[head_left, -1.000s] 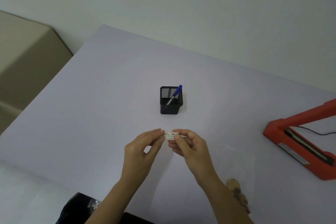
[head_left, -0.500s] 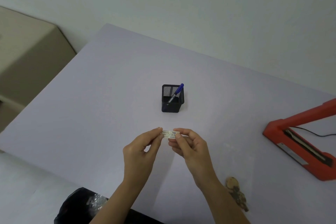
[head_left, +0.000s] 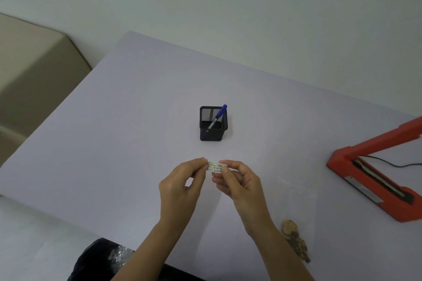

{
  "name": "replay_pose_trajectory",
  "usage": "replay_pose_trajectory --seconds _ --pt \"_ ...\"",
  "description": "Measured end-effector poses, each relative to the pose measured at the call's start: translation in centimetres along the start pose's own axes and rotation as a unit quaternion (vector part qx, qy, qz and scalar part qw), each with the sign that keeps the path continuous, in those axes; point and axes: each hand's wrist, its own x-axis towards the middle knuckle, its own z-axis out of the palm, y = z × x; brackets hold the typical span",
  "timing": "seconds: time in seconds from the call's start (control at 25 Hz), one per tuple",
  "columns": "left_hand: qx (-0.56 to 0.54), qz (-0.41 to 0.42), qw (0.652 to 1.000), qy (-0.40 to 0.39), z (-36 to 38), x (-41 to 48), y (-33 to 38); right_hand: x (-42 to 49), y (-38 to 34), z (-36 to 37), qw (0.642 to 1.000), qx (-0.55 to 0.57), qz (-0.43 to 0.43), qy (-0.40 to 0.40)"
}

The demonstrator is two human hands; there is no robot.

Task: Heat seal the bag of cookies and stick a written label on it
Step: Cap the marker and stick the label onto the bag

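A pale lilac desk (head_left: 114, 143) fills most of the head view, set against a plain wall w/ a beige box-like shape (head_left: 34, 70) at far left. At the desk's right edge sits a red heat sealer (head_left: 374, 180), its arm raised & tilted up toward the right, a thin black cord (head_left: 397, 164) trailing behind it. A black plastic bag (head_left: 98, 260) shows at the bottom edge, just below the desk's near side. Center-desk stands a black mesh pen holder (head_left: 211, 130), upright, w/ a blue pen (head_left: 218, 115) leaning inside, cap end up & to the right. Near the person's right forearm, the bag of cookies (head_left: 294, 238) lies flat on the desk; the clear film is barely visible, only the brownish cookies show, partly hidden by the arm. Both hands are raised above the desk, well in front of the pen holder: left hand (head_left: 180, 186) & right hand (head_left: 239, 181) each pinch one end of a small written label (head_left: 215, 167) between thumb & fingertips, holding it level between them. Handwriting is on the label; too small to read. Label is well apart from the cookie bag.
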Motion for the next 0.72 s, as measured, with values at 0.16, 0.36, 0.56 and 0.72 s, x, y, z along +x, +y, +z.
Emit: replay_pose_trajectory --seconds 0.16,0.36,0.56,0.72 --pt "-0.003 -0.017 1.0 -0.004 0.26 -0.03 -0.02 0.0 0.01 0.09 1.0 -0.006 -0.014 -0.004" --pt "-0.074 -0.142 0.987 0.005 0.28 -0.02 0.45 -0.07 -0.02 0.17 1.0 -0.01 -0.029 -0.003" --pt "-0.061 -0.11 0.992 0.008 -0.05 -0.12 0.54 -0.29 0.03 0.3 1.0 0.001 -0.031 -0.002" --pt "-0.067 -0.096 0.993 0.008 -0.03 -0.22 0.56 -0.42 0.21 0.2 0.999 0.007 -0.038 -0.006"
